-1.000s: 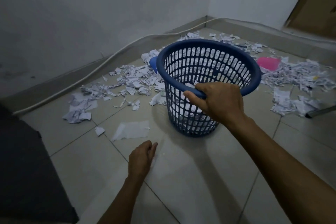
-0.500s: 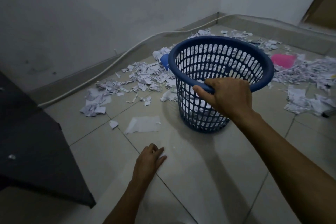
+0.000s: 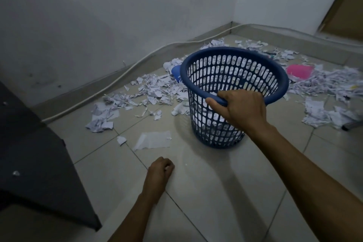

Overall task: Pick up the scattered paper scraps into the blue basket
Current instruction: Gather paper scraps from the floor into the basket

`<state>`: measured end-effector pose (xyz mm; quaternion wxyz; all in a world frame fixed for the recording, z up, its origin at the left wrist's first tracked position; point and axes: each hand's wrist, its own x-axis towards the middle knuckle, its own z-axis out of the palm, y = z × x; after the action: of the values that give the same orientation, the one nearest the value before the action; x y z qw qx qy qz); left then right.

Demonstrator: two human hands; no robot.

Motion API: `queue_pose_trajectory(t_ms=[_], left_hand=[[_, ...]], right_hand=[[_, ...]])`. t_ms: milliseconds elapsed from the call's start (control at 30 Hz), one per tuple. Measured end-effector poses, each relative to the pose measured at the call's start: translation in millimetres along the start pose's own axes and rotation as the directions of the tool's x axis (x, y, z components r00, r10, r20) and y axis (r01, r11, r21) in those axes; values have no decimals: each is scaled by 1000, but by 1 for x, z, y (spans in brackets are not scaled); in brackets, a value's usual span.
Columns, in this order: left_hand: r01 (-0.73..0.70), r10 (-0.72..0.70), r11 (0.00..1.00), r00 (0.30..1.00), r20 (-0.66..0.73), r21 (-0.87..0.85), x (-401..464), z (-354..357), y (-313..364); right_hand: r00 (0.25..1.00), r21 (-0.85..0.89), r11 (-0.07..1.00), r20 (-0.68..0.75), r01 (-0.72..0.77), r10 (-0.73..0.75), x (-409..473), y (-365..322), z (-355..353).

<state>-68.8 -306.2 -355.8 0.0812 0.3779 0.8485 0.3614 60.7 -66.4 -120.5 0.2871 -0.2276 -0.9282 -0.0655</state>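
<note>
Tiled floor (image 3: 225,198), pale, grout lines running diagonally; meets grey walls at far corner. White cable (image 3: 121,78) along base of left wall, continuing round corner. Dark slab-like object (image 3: 35,163) at left edge of floor, near corner overhanging tiles; nature not determinable.

Blue basket (image 3: 216,68), perforated plastic, standing on floor toward far corner, leaning slightly toward camera. White paper visible inside through slots. Right hand (image 3: 242,109) gripping near rim, thumb outside, fingers curled over and into basket. Forearm entering from lower right.

Paper scraps (image 3: 155,92) spread thickly on floor left of basket, reaching toward left wall. Second mass of scraps (image 3: 334,84) right of basket, toward right edge of floor, plus more behind basket near corner. Small clump (image 3: 100,122) at left end of spread.

Pink flat object (image 3: 299,70) among right-hand scraps, partly covered. Blue rounded object (image 3: 176,72) just behind basket's left side, mostly hidden.

Larger flat sheet (image 3: 153,140) lying alone on floor, near left of basket base. Tiny scrap (image 3: 121,140) just beside it, further left.

Left hand (image 3: 160,170) low over floor, nearer than sheet, apart from it; fingers curled inward, a little white showing between them, apparently pinching a small scrap, too small to confirm.
</note>
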Motion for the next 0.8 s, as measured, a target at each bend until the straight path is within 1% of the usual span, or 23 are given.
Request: queue_pose_trajectory(t_ms=[67,133,267,367,400,467,567,633,700,733,800], left_hand=[[41,-52,994,992,-112,-100,20,-19,16],[2,-32,990,976,-215,-139,50,-46,43],[-146,72,974,925,-374,-175,112,-107,116],[-305,197,935,871,-450,-181,148,-137,169],[-352,245,919,860,-448,-174,158,-142,187],[-427,355,899,842,-406,-99,176,-146,218],[-493,478,870,837,-265,12,198,-139,248],[-480,485,875,865,-128,65,210,-131,256],[-436,440,892,898,-9,119,215,-125,256],[-424,426,894,904,19,141,215,-124,254],[-418,422,896,907,9,153,211,-124,247]], right_hand=[[1000,4,1000,8,5,-5,1,3,-2],[999,-5,1000,32,13,-13,2,2,-4],[997,-90,995,76,39,-32,3,-5,-7],[997,-59,998,78,28,-24,3,-5,-6],[997,-53,998,77,26,-22,3,-4,-6],[997,-63,998,69,31,-27,3,-4,-5],[998,-77,996,47,35,-31,3,-4,-4],[999,-74,997,48,30,-26,3,-5,-4],[998,-68,997,56,24,-20,3,-5,-4],[998,-66,998,62,23,-19,3,-5,-4],[998,-70,997,59,26,-22,2,-6,-3]])
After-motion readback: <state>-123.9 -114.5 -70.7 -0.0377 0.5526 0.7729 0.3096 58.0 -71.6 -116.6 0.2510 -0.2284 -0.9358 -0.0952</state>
